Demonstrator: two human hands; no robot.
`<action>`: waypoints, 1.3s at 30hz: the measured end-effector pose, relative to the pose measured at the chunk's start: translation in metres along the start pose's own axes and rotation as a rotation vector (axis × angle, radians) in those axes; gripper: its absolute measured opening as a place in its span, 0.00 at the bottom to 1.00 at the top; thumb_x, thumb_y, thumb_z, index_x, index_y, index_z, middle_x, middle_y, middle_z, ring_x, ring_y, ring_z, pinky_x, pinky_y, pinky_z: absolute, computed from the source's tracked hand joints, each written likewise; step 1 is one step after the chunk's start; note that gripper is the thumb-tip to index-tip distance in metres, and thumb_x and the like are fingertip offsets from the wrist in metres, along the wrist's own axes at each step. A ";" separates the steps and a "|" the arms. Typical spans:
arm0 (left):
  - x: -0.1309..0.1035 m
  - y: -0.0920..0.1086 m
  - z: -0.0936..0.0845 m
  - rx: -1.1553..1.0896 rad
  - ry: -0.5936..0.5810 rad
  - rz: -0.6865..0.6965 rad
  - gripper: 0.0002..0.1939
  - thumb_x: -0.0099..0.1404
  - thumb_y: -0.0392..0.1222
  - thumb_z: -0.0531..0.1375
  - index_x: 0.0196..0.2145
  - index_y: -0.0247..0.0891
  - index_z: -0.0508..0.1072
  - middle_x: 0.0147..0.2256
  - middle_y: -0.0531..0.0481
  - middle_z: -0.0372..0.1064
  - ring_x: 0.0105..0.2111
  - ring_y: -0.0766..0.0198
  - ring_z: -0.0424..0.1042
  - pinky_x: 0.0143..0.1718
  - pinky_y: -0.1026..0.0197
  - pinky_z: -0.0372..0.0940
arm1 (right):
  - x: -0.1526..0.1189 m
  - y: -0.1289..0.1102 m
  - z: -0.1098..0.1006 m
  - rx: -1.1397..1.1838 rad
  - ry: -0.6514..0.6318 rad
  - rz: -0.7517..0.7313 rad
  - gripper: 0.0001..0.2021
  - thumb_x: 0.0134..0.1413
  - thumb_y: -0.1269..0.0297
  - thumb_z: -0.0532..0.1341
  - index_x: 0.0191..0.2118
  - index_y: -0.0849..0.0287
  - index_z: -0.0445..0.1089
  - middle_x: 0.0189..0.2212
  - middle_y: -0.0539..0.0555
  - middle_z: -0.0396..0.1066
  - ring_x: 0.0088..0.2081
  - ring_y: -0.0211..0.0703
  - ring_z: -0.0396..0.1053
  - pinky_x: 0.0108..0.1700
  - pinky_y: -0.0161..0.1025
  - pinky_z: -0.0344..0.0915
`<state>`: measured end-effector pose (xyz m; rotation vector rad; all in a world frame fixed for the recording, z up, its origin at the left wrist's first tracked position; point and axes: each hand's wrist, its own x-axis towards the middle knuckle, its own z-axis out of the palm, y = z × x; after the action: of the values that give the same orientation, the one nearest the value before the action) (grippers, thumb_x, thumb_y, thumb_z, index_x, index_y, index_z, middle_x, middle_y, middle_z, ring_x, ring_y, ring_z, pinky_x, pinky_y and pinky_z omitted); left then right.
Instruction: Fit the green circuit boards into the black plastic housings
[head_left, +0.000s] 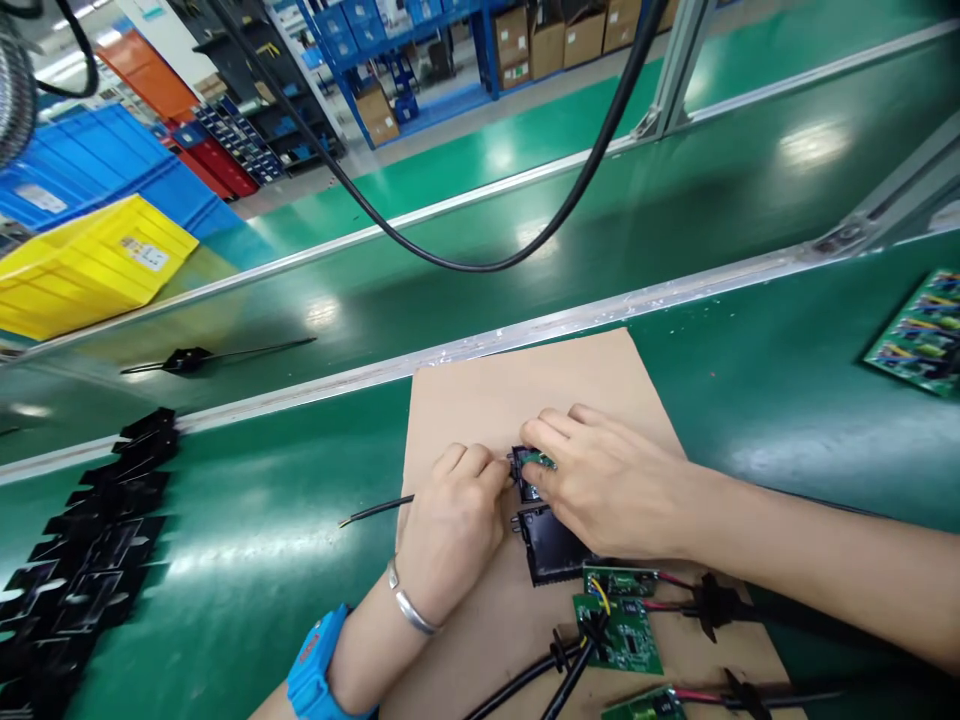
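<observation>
My left hand [457, 515] is closed around a black cable whose stripped end [379, 508] sticks out to the left; its fingertips meet the left edge of a small black plastic case [529, 488]. My right hand [607, 480] has its thumb and fingers closed over that case, pressing at a green circuit board [541, 459] in it. The hand covers most of the board. Just below lies a second black case half [556, 550], inner side up, partly under my right hand. More wired circuit boards [622, 635] lie nearer to me.
A cardboard sheet [517, 385] lies under the work on the green bench. Black case parts [97, 560] are lined up at left, and a panel of circuit boards [922, 335] is at far right. Across the metal rail [360, 375] are a yellow bin [90, 265] and a hanging cable [480, 266].
</observation>
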<state>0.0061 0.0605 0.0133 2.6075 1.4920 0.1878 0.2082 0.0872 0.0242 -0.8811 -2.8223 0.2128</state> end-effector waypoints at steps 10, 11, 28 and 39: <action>0.010 -0.004 -0.023 -0.329 -0.102 0.341 0.11 0.69 0.32 0.53 0.46 0.37 0.70 0.45 0.47 0.68 0.47 0.58 0.63 0.50 0.54 0.64 | -0.028 0.020 -0.016 0.325 0.034 0.189 0.16 0.56 0.73 0.57 0.49 0.55 0.71 0.45 0.56 0.65 0.44 0.46 0.67 0.47 0.43 0.66; 0.010 -0.007 -0.021 -0.334 -0.101 0.362 0.11 0.69 0.31 0.53 0.46 0.37 0.71 0.45 0.47 0.68 0.47 0.58 0.63 0.50 0.54 0.64 | -0.025 0.020 -0.016 0.310 -0.009 0.193 0.15 0.57 0.72 0.56 0.48 0.54 0.72 0.45 0.55 0.65 0.43 0.45 0.68 0.45 0.43 0.67; 0.012 -0.027 0.001 -0.336 0.076 0.376 0.09 0.70 0.32 0.54 0.46 0.38 0.70 0.43 0.48 0.72 0.48 0.61 0.67 0.50 0.57 0.66 | 0.009 0.011 -0.002 -0.043 -0.067 0.101 0.07 0.54 0.75 0.61 0.35 0.56 0.67 0.34 0.51 0.69 0.32 0.46 0.66 0.23 0.39 0.50; 0.006 -0.004 -0.014 -0.290 -0.137 0.368 0.22 0.61 0.27 0.51 0.52 0.36 0.67 0.50 0.44 0.67 0.50 0.55 0.64 0.54 0.49 0.63 | 0.008 0.024 -0.005 0.262 -0.059 0.317 0.05 0.54 0.69 0.61 0.38 0.56 0.67 0.35 0.50 0.73 0.37 0.45 0.71 0.35 0.39 0.60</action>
<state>0.0033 0.0679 0.0268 2.5677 0.8599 0.2355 0.2155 0.1117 0.0261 -1.2675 -2.6069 0.6432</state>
